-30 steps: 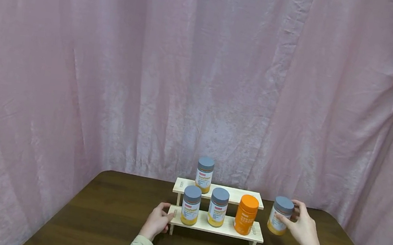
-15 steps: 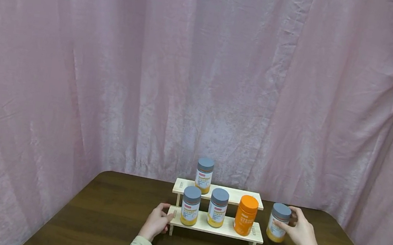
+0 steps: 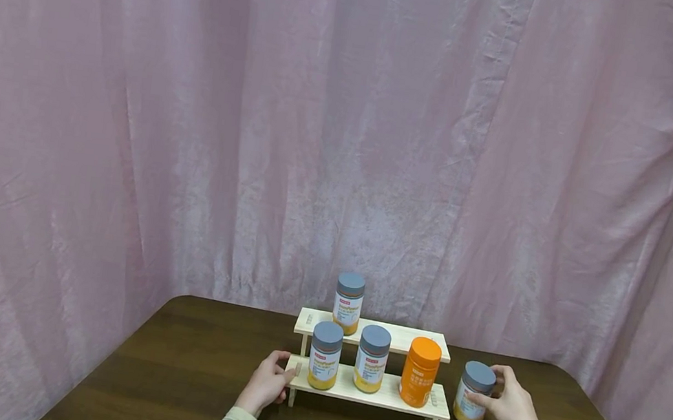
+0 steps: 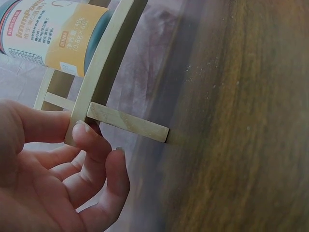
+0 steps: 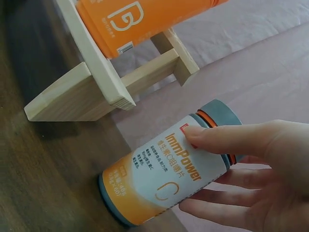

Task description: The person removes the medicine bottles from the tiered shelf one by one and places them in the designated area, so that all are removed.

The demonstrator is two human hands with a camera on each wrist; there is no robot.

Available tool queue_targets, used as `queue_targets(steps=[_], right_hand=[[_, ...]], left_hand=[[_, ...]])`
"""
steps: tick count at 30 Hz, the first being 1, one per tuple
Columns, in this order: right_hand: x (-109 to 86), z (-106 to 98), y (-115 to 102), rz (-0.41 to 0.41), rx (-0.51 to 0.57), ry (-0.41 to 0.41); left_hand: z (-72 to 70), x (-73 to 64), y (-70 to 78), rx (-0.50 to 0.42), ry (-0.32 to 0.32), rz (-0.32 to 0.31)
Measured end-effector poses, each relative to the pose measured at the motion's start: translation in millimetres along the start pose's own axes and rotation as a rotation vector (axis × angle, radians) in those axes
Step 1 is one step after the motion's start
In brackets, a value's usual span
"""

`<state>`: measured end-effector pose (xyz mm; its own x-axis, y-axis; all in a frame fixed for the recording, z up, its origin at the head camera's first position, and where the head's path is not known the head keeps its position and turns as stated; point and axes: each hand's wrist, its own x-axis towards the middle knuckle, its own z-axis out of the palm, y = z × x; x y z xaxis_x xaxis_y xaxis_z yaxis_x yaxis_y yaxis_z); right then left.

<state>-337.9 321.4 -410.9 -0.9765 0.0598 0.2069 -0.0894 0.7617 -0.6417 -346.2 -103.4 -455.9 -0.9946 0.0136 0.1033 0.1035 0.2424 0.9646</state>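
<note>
A wooden two-tier rack [image 3: 390, 396] stands on the table, and my left hand [image 3: 267, 384] pinches the left end of its lower shelf. In the left wrist view the thumb and forefinger meet the board's end, above a short leg. To the right of the rack, my right hand [image 3: 516, 412] holds a vitamin bottle [image 3: 468, 413] with a grey lid, white label and yellow base. The right wrist view shows the thumb on the label [image 5: 169, 159] and fingers behind. The bottle's base is at or just above the table; I cannot tell which.
On the lower shelf stand two grey-lidded bottles [image 3: 324, 361] and an orange bottle [image 3: 419, 375] at the right. Another grey-lidded bottle [image 3: 348, 306] is on the upper shelf, left of centre. Behind the dark wooden table [image 3: 181, 372] hangs a pink curtain [image 3: 345, 135].
My right hand has lowered the vitamin bottle toward the table beside the rack. The left hand keeps its pinch on the lower shelf, and the bottles on the rack have stayed put.
</note>
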Motion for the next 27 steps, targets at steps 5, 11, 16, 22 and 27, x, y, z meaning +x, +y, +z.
queue_targets(steps=[5, 11, 16, 22, 27], right_hand=[[-2.0, 2.4, 0.5, 0.007, 0.018, -0.005], [-1.7, 1.7, -1.2, 0.023, 0.027, -0.028], [-0.2, 1.6, -1.2, 0.006, 0.052, -0.069], [-0.8, 0.1, -1.9, -0.070, 0.039, -0.024], [-3.7, -2.0, -6.4, -0.063, 0.014, 0.030]], left_hand=[[0.7, 0.4, -2.0, 0.005, -0.004, 0.005], [0.5, 0.8, -3.0, -0.004, -0.004, 0.010], [0.7, 1.9, -3.9, -0.009, -0.002, 0.015], [0.7, 3.2, -4.3, -0.005, -0.004, 0.000], [-0.2, 3.5, -4.2, -0.014, -0.016, -0.005]])
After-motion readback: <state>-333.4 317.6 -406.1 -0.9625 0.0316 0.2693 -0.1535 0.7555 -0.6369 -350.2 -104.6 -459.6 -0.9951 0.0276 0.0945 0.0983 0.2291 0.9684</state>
